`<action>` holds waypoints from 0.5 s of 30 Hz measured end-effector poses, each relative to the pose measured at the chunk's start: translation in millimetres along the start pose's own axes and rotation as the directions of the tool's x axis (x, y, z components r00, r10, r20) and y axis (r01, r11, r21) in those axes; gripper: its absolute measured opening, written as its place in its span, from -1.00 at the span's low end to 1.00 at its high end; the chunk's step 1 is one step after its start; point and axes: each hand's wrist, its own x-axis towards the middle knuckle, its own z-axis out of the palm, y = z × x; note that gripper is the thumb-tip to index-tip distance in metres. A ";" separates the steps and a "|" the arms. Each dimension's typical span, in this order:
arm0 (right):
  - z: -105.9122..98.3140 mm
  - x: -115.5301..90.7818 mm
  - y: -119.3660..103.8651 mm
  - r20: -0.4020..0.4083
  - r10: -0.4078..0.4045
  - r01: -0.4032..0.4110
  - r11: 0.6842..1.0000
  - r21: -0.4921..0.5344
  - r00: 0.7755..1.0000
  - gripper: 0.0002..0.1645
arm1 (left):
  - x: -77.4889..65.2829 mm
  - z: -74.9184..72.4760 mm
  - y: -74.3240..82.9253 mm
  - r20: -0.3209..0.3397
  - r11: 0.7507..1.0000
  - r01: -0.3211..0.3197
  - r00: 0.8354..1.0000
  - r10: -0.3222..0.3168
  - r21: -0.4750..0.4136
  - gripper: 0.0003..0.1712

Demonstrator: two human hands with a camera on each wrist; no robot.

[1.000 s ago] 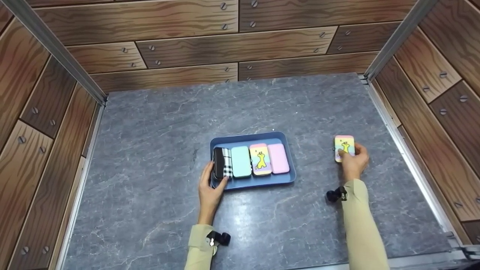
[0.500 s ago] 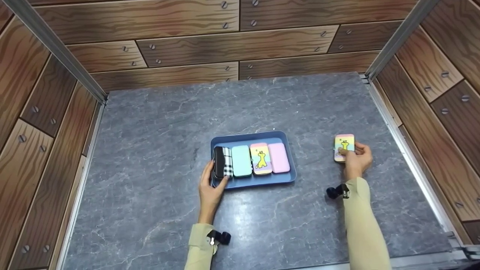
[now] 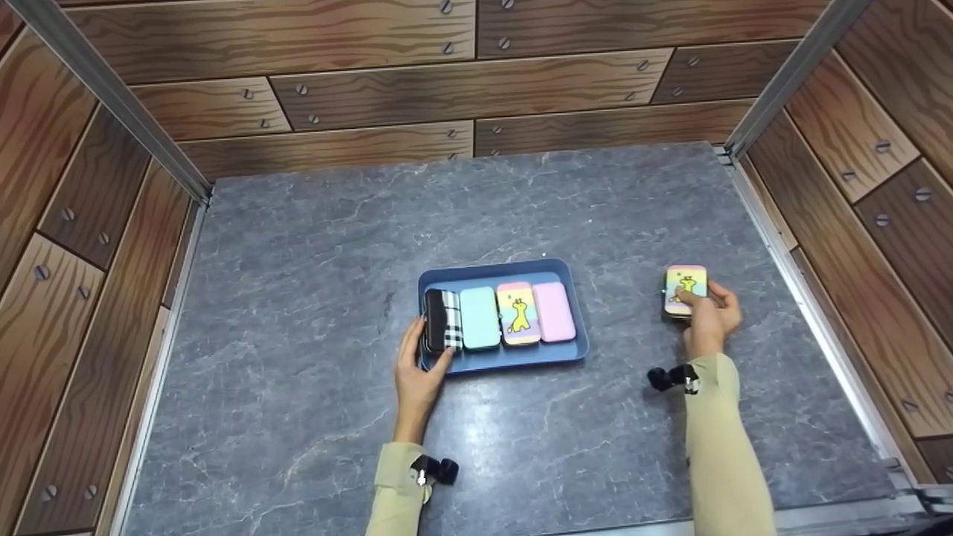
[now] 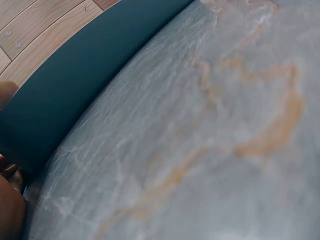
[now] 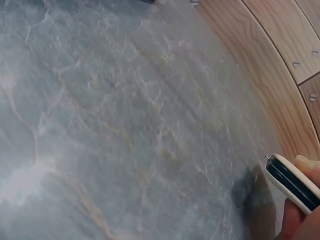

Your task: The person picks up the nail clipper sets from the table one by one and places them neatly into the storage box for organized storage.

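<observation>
My right hand (image 3: 712,320) pinches a small giraffe-print case (image 3: 686,278), yellow and pink on top, thumb across its face. In the right wrist view the case (image 5: 292,182) shows its dark seam and a small metal clasp, with a shadow on the tabletop below it. My left hand (image 3: 419,372) grips the front left corner of a blue tray (image 3: 514,363), fingers along its left wall and thumb at the front. In the tray stand, side by side, a black-and-white checked case (image 3: 444,321), a mint case (image 3: 480,318), another giraffe-print case (image 3: 519,315) and a pink case (image 3: 555,313).
The grey marbled tabletop (image 3: 320,268) spreads around the tray. Wood-print panels (image 3: 387,100) wall it in at the back and both sides, with metal rails (image 3: 811,298) along the side edges.
My right hand has shifted very slightly and the giraffe-print case tilts a little, its front edge now showing more. My left hand and the tray stay put.
</observation>
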 end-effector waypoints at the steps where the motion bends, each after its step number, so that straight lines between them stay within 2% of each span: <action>1: 0.5 -1.1 -0.3 0.002 -0.003 0.003 1.000 0.002 1.000 -0.38 | -0.3 0.1 -0.2 0.006 1.000 0.007 1.000 -0.007 -0.001 -0.26; 5: 1.3 -5.0 -2.3 0.014 0.013 -0.014 1.000 0.019 1.000 -0.38 | -1.2 0.3 -1.5 0.016 1.000 0.029 0.999 -0.029 -0.001 -0.25; 15: 4.0 -20.9 -5.5 0.070 0.091 -0.096 0.993 0.062 0.993 -0.34 | -0.4 0.7 -1.1 -0.001 1.000 0.014 1.000 -0.014 0.017 -0.26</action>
